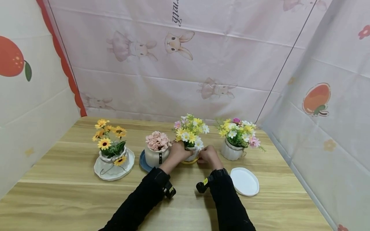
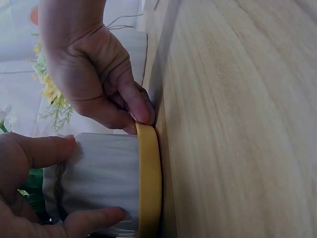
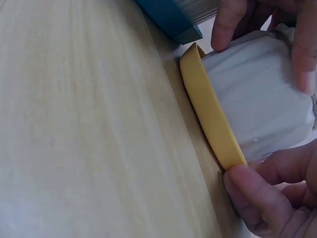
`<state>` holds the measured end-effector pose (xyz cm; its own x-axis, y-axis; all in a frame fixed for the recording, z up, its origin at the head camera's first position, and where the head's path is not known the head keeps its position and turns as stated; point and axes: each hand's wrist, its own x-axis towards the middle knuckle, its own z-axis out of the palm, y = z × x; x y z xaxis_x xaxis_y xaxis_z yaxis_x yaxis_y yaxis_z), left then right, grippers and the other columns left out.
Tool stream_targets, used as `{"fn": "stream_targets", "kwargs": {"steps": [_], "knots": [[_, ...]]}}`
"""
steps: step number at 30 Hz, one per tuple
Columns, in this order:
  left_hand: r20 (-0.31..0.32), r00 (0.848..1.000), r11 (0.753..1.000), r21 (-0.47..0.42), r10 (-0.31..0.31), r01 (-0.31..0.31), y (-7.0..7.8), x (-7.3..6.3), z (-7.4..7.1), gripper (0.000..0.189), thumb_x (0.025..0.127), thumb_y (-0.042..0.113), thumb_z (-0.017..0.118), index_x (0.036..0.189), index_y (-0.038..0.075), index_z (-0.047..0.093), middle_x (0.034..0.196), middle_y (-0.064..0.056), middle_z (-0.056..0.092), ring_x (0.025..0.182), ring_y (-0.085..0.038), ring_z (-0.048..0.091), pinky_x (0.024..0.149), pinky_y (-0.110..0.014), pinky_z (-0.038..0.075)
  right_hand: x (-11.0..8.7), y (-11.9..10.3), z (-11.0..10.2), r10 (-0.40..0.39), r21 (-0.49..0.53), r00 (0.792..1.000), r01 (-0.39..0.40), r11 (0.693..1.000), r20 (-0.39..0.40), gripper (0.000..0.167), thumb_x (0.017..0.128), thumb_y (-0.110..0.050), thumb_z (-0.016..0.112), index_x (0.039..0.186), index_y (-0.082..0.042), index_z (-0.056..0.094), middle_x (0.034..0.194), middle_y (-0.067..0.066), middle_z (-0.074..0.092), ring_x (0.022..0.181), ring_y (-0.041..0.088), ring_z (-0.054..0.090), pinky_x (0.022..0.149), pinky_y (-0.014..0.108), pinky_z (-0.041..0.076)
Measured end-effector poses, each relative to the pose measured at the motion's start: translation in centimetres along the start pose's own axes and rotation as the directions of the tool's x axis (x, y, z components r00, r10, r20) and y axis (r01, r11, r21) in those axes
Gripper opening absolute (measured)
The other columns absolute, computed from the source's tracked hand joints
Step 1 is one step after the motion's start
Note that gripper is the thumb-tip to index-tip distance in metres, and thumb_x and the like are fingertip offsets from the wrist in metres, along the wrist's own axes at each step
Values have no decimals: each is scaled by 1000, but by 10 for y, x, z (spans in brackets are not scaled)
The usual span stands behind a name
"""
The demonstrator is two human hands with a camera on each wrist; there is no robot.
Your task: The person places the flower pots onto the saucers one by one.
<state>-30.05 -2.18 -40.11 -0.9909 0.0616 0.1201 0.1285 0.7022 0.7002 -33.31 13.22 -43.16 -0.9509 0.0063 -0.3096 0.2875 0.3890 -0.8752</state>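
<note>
In the head view a white pot [image 1: 189, 157] of yellow, white and pink daisies [image 1: 189, 131] stands in a shallow yellow saucer [image 1: 189, 162] on the wooden table. My left hand [image 1: 177, 153] grips the pot from its left, thumb and fingers spread around the wall. On the opposite side, my right hand [image 1: 210, 155] pinches the saucer's rim between thumb and fingers. The right wrist view shows the yellow saucer [image 3: 208, 106] on the tabletop, with the right thumb [image 3: 247, 181] at its edge. The pot [image 2: 101, 173] bears a cord round its upper part.
Left of my hands, a ribbed pot [image 1: 156, 157] of pink flowers stands on a blue saucer [image 1: 145, 162]. Farther left, potted sunflowers [image 1: 111, 141] sit on a white plate [image 1: 130, 158]. To the right are another daisy pot [image 1: 231, 151] and a bare white saucer [image 1: 245, 182].
</note>
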Motion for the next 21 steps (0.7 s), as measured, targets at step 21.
{"fn": "stream_targets", "kwargs": {"steps": [21], "knots": [[-35, 999, 995, -94, -25, 21, -5, -2, 6, 70, 76, 29, 75, 124, -14, 46, 118, -29, 49, 109, -41, 48, 89, -46, 42, -3, 0, 6, 9, -38, 1000, -10, 999, -25, 15, 90, 1, 52, 86, 7, 65, 99, 18, 59, 75, 25, 63, 62, 33, 55]]}}
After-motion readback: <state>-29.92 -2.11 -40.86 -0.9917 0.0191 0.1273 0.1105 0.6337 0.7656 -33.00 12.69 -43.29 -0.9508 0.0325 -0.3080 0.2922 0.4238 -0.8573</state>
